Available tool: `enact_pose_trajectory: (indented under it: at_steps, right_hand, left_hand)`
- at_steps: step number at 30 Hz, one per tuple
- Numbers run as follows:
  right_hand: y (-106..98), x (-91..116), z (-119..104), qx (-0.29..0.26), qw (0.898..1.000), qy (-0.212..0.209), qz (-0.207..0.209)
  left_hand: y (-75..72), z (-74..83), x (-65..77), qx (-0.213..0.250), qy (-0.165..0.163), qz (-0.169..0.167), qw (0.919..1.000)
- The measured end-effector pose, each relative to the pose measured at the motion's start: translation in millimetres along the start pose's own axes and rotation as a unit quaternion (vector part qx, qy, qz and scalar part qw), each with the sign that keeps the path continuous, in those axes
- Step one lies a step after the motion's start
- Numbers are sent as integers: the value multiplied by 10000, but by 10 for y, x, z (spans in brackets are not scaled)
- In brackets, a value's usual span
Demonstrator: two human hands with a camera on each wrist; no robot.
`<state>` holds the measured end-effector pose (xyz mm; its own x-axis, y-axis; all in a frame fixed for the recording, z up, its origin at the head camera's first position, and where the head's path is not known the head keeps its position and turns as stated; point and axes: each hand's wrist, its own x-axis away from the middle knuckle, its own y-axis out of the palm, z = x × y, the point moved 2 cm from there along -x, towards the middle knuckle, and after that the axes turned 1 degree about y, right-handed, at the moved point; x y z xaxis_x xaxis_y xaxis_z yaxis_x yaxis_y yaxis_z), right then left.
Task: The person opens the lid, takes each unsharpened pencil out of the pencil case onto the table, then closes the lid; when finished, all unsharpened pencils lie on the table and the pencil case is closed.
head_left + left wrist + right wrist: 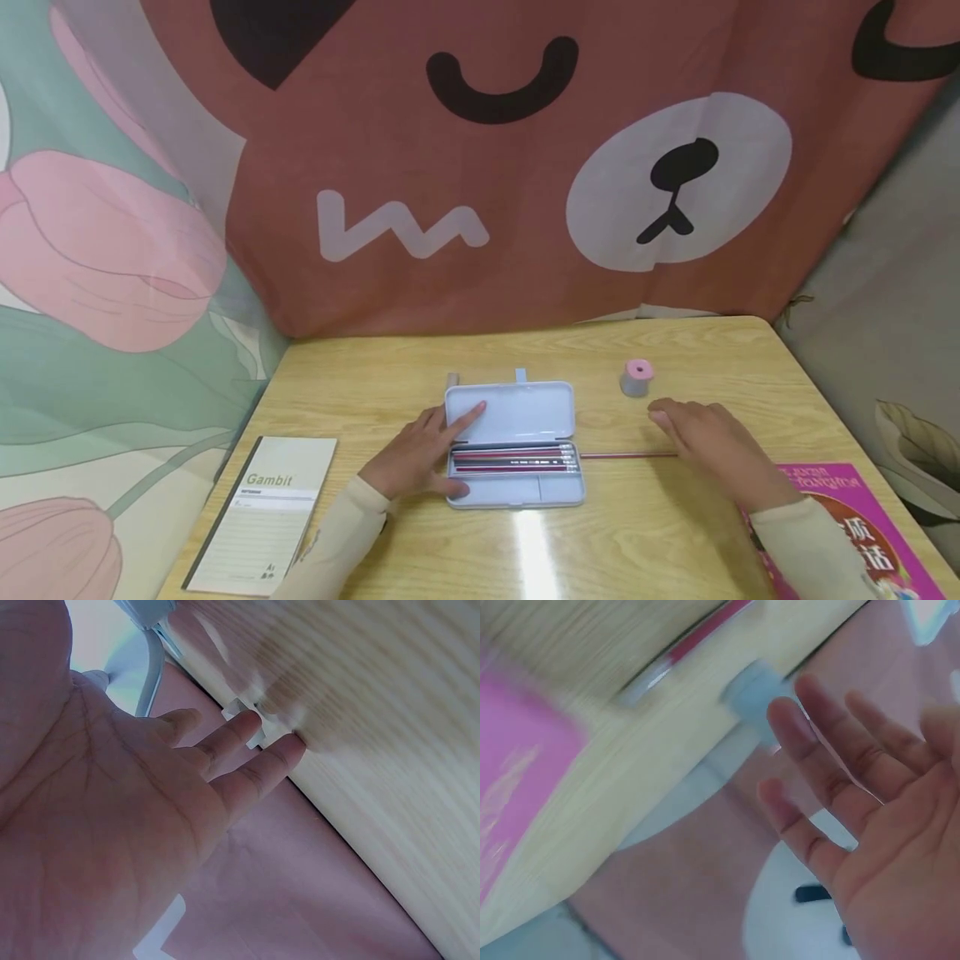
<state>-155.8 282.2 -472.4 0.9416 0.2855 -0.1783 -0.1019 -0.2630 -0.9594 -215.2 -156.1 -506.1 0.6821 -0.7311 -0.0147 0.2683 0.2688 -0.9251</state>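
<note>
An open pale-blue pencil case (510,412) lies on the table with several pencils (510,461) in its tray. My left hand (412,454) rests at its left side, index finger on the raised lid and thumb by the tray's near corner. In the left wrist view, the other left fingers (259,772) stretch out straight. To the case's right lies a red pencil (626,456), one end hidden behind my right hand (720,450). That hand hovers above the table, holding nothing, fingers spread in the right wrist view. Beyond it stands a pencil sharpener (637,379) with a pink top.
A Gambit notebook (262,517) lies at the left. A magenta book (862,517) sits at the right, partly covered by my right forearm. Behind the case's far left corner is a small greyish object (452,380). A bear-print cloth (420,292) hangs along the back edge.
</note>
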Motion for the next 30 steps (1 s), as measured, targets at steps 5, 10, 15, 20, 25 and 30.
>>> enact_pose_trajectory:
  at_steps: [5, 10, 15, 20, 25, 30]
  right_hand:
    - [109, -59, -357, 126, 9990, -407, 155]
    - [216, -113, -700, 224, 9957, -830, 350]
    - [312, -206, -963, 152, 9934, -1082, 347]
    - [429, -316, -1171, 15, 9890, -1412, 443]
    - [549, -402, -1315, 59, 9846, -1676, 493]
    - [655, -453, -1377, 119, 9850, -1669, 422]
  left_hand:
    - [3, 1, -1, 35, -43, -34, 10000]
    - [-2, 9, -6, 82, -84, -50, 9999]
    - [-14, 25, 3, 111, -110, -76, 9998]
    - [1, 12, 2, 140, -124, -81, 9998]
    - [22, -16, 3, 155, -124, -71, 9998]
    - [28, -34, 12, 186, -87, -54, 9998]
